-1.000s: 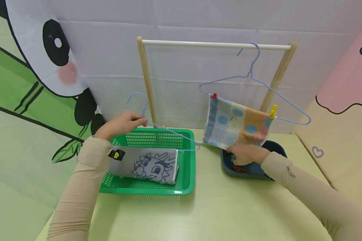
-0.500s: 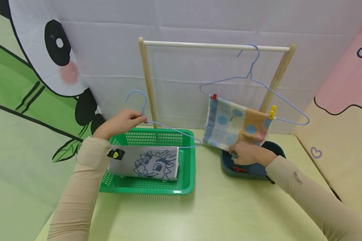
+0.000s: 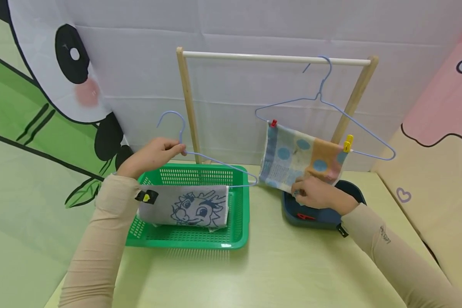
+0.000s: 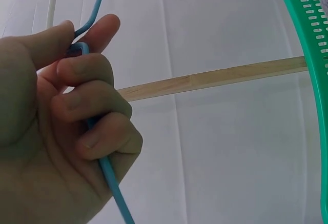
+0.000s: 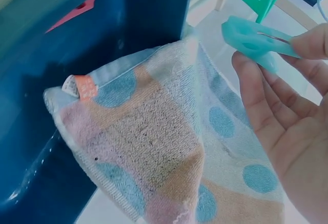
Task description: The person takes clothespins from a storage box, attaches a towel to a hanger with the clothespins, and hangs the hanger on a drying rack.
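Observation:
My left hand [image 3: 152, 156] grips a blue wire hanger [image 3: 219, 164] just below its hook, fingers curled round the wire in the left wrist view. A folded grey towel [image 3: 163, 207] with a dragon face hangs over its lower bar, above the green basket [image 3: 244, 222]. A black and yellow clip [image 3: 147, 196] shows at the towel's left end. Between thumb and fingers, my right hand [image 3: 317, 192] pinches a teal clothespin [image 5: 256, 38] over the dark blue tray [image 3: 292, 220]. Close beside that hand hangs a spotted towel [image 3: 286, 156].
A drying rack with a white rod [image 3: 254, 56] and wooden posts stands behind. Another blue hanger [image 3: 288, 101] hangs from it, with the spotted towel held by a red clothespin [image 3: 273, 123] and a yellow clothespin [image 3: 348, 143]. A red clothespin [image 3: 305, 217] lies in the tray.
My left hand has risen slightly, lifting the hanger and grey towel a little. My right hand has shifted slightly upward over the tray with the teal clothespin.

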Tool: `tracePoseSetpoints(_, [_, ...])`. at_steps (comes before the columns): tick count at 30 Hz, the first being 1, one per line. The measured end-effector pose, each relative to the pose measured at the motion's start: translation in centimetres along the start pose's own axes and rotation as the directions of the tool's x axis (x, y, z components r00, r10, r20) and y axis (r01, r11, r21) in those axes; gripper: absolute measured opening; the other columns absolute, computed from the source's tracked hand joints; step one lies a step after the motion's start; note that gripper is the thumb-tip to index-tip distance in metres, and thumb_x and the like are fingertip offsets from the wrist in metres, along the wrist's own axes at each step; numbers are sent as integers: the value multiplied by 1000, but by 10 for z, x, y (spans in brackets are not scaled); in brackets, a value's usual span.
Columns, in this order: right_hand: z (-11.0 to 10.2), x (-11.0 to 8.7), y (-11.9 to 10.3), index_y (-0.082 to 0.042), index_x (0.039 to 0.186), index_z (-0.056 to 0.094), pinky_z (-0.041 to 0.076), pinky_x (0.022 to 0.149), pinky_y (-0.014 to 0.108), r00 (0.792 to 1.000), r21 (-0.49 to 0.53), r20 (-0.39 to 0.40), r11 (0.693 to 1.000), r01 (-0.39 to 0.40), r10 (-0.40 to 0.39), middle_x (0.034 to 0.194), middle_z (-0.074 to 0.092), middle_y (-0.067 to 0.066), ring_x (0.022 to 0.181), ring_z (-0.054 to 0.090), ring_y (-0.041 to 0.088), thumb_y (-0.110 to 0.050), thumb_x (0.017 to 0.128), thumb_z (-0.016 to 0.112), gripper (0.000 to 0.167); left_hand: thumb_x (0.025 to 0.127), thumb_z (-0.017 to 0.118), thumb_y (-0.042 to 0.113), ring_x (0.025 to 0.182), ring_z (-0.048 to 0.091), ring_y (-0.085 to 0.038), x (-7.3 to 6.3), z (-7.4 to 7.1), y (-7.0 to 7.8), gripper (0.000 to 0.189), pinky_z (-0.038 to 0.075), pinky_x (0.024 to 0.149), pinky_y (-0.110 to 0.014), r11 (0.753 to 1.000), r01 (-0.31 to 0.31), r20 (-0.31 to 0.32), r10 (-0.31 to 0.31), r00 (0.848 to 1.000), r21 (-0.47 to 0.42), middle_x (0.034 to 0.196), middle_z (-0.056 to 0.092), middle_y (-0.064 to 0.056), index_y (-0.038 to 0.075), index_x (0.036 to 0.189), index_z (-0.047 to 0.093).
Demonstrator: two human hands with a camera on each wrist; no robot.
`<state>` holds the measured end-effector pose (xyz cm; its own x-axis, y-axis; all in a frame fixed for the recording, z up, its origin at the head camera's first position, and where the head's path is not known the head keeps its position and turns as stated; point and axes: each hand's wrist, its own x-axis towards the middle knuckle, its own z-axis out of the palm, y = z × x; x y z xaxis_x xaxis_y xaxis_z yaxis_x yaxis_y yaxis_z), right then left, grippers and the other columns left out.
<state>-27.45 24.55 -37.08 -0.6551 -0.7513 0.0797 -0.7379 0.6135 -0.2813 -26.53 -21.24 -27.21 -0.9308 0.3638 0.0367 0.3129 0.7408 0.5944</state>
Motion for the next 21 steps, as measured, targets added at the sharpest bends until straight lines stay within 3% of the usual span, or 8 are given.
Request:
tracePoseSetpoints(7, [2, 1, -5, -8, 96, 69, 44, 60, 27, 998, 12, -54, 1000, 15, -14, 88, 57, -2, 64, 46, 5, -5, 92, 57, 13, 102, 36, 42, 76, 43, -25, 0, 0, 1, 45, 36, 68, -39, 1000, 4, -24, -5, 1000, -8, 98, 57, -12, 5, 102, 61])
tracePoseSetpoints(13, [3, 1, -9, -10, 95, 65, 47, 63, 26, 998, 18, -65, 1000, -16, 17, 89, 56, -2, 69, 52, 6, -7, 88, 62, 8, 102, 38, 40, 65, 39, -25, 1, 1, 5, 41, 35, 64, -38, 1000, 1, -50, -2, 999, -11, 75, 43, -10, 7, 96, 60])
tracePoseSetpoints(21, [-8, 5, -28, -1, 123, 55, 50, 70, 33, 993, 52, -85, 996, -72, 76, 100, 63, 6, 84, 61, 16, -9, 87, 62, 37, 101, 40, 42, 57, 35, -23, 1, 0, 12, 40, 33, 58, -37, 1000, -25, -69, 25, 997, 2, 65, 38, -8, 9, 90, 60])
